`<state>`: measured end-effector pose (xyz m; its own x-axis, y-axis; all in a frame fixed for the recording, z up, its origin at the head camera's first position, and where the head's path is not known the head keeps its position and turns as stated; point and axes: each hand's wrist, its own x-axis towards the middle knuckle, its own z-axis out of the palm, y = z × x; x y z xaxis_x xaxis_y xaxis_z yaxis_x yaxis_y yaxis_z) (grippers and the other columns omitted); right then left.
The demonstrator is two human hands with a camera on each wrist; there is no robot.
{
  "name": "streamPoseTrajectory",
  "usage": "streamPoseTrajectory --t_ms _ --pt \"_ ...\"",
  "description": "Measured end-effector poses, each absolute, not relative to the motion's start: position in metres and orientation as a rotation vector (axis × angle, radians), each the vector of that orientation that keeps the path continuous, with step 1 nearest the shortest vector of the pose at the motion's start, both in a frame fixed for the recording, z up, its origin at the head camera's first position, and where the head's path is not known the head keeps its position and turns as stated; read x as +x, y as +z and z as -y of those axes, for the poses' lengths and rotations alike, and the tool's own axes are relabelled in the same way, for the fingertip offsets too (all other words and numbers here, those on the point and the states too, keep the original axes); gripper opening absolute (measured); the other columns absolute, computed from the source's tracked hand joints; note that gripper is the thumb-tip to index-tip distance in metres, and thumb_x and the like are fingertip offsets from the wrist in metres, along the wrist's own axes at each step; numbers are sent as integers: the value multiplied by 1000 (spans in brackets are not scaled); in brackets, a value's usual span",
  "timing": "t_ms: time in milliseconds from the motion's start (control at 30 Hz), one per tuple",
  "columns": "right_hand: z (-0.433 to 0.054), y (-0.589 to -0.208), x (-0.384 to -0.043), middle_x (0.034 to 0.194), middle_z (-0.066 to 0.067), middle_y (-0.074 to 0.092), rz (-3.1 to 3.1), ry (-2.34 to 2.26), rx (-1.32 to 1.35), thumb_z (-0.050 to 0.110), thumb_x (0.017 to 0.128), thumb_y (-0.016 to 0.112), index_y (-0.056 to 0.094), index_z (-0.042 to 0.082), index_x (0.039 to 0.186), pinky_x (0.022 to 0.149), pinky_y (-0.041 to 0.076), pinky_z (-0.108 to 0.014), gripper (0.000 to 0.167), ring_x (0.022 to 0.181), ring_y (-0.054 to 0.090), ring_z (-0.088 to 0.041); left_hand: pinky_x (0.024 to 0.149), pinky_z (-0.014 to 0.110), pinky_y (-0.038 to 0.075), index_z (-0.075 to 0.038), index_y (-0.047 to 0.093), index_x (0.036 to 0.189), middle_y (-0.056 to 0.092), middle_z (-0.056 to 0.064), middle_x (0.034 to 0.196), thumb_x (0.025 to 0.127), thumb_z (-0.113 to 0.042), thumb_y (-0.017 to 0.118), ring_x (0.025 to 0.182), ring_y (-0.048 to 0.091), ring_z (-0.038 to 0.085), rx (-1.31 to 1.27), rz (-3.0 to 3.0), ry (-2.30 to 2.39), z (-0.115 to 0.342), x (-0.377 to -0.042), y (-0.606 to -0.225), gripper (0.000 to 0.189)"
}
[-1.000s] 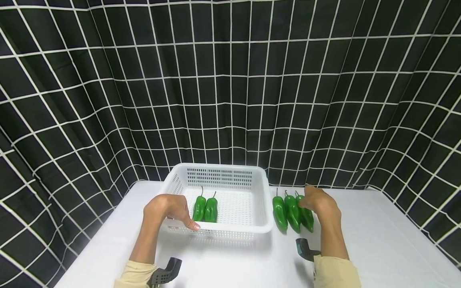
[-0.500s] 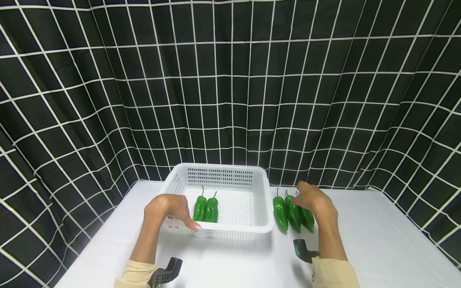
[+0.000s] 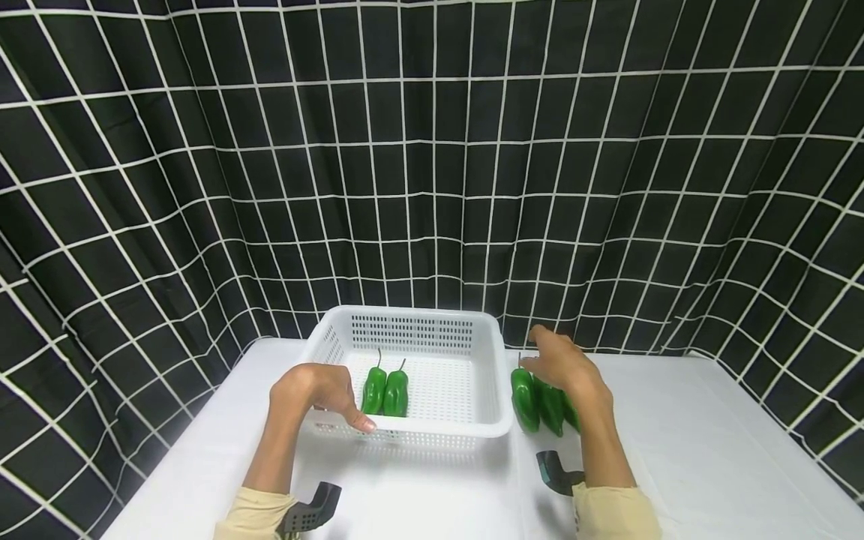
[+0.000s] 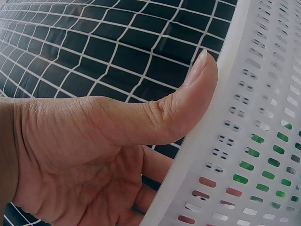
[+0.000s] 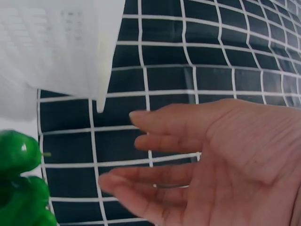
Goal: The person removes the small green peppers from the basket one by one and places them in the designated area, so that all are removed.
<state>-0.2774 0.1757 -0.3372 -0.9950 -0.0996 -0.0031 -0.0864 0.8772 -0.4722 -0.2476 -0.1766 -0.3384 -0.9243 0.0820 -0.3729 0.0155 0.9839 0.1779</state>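
Observation:
My left hand [image 3: 322,391] grips the near left rim of a white plastic basket [image 3: 439,427]. In the left wrist view its thumb [image 4: 200,94] lies along the rim, and its fingers show through the slots of the wall. Two green peppers [image 3: 373,390] with thin stems lie side by side in the basket. Three more green peppers [image 3: 524,401] lie in a row on the table to its right, partly hidden by my right hand [image 3: 563,365]. That hand hovers over their stem ends. Its fingers are extended and hold nothing in the right wrist view.
A white table [image 3: 715,450] carries everything. Black curtains with a white grid [image 3: 432,187] hang behind it and along both sides. The basket's right wall [image 5: 106,56] stands close to my right fingertips.
My right hand has moved left and slightly away from me across the row of peppers, toward the basket. The left hand, basket and peppers stay where they were.

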Motion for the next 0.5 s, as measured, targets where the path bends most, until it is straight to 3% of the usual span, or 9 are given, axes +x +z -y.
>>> streamPoseTrajectory --t_ms 367,500 --pt "-140 -346 -285 136 -25 65 -3059 -771 -472 14 97 71 56 1 142 100 55 -58 50 123 64 -40 82 43 54 -8 78 89 75 6 94 71 -62 89 89 63 21 57 -2741 251 178 -248 -339 58" --pt "-129 -351 -286 133 -25 64 -3109 -758 -501 11 95 73 58 4 140 96 57 -56 48 119 63 -39 77 39 51 -10 77 87 71 3 89 71 -62 89 84 58 19 70 -2738 244 178 -249 -340 56"
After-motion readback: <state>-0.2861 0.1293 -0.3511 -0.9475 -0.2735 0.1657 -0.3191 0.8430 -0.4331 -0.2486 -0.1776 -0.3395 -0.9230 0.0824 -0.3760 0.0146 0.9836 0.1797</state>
